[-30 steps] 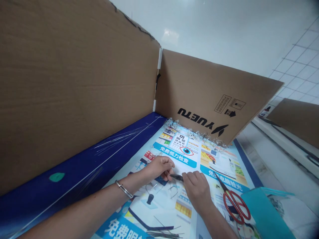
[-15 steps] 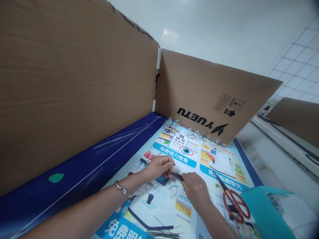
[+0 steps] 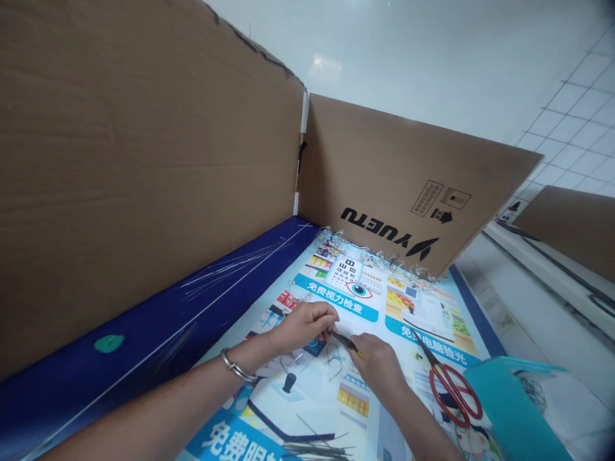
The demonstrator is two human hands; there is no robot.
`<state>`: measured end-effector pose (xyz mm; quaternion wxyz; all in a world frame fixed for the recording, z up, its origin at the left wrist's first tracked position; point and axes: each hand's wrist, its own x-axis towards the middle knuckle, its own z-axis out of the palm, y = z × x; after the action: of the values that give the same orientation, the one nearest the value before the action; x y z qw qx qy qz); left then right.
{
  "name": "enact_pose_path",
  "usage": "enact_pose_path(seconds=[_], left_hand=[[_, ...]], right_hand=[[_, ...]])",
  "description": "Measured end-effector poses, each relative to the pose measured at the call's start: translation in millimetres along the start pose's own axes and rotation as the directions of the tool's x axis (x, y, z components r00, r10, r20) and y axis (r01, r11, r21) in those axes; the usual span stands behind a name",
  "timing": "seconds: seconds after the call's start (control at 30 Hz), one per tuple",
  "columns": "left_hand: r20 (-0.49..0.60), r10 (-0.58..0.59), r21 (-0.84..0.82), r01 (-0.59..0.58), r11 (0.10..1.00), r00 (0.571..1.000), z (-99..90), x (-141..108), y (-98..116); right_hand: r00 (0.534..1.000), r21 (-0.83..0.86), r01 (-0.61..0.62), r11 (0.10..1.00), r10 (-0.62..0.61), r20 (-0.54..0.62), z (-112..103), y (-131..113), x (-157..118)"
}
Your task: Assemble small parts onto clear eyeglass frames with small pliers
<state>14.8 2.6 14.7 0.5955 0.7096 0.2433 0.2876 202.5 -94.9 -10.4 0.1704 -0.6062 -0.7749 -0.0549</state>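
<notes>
Around the lower centre of the frame, holding in the right hand (image 3: 381,363) pliers (image 3: 344,341), probably stiff, best taken by the handles (image 3: 360,354); pinching narrowly with the left hand (image 3: 307,325) at the pliers' tip, unclear on what; working above bent wire (image 3: 341,365), likely springy.

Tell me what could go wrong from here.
The dark-tipped tool in the right hand points at the left hand at close range, so a slip might nip it. The red-handled scissors lie beside the right forearm, which could knock them. Thin dark strands lie loose on the printed sheet and might get scattered.
</notes>
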Motion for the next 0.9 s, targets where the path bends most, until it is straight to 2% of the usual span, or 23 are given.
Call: enact_pose_path(seconds=[0.17, 0.37, 0.53, 0.67, 0.8, 0.9], left_hand=[[0.011, -0.013, 0.021, 0.012, 1.0, 1.0, -0.7, 0.6, -0.3], [0.044, -0.091, -0.048, 0.093, 0.995, 0.995, -1.9, 5.3, -7.8], [-0.019, -0.12, -0.022, 0.12, 0.993, 0.993, -3.4, 8.7, -15.5], [-0.053, -0.153, 0.002, 0.154, 0.988, 0.987, -4.9, 9.9, -18.7], [0.025, -0.209, 0.015, 0.209, 0.978, 0.978, -3.2, 7.3, -19.0], [0.099, -0.223, 0.029, 0.221, 0.975, 0.97, -1.3, 4.0, -17.6]], right_hand=[[0.999, 0.023, 0.0, 1.0, 0.0, -0.034, 4.2, 2.6, -1.4], [0.994, -0.007, -0.013, 1.0, 0.012, -0.11, 5.0, 0.8, -1.2], [0.995, -0.015, -0.032, 0.999, 0.03, -0.099, 4.3, -1.0, -0.7], [0.988, -0.022, -0.028, 0.999, 0.025, -0.152, 6.1, 0.5, -1.0], [0.974, -0.053, -0.013, 0.999, 0.001, -0.227, 5.0, -0.2, -0.1], [0.974, -0.112, 0.018, 0.994, -0.043, -0.224, 0.7, -3.9, 1.8]])
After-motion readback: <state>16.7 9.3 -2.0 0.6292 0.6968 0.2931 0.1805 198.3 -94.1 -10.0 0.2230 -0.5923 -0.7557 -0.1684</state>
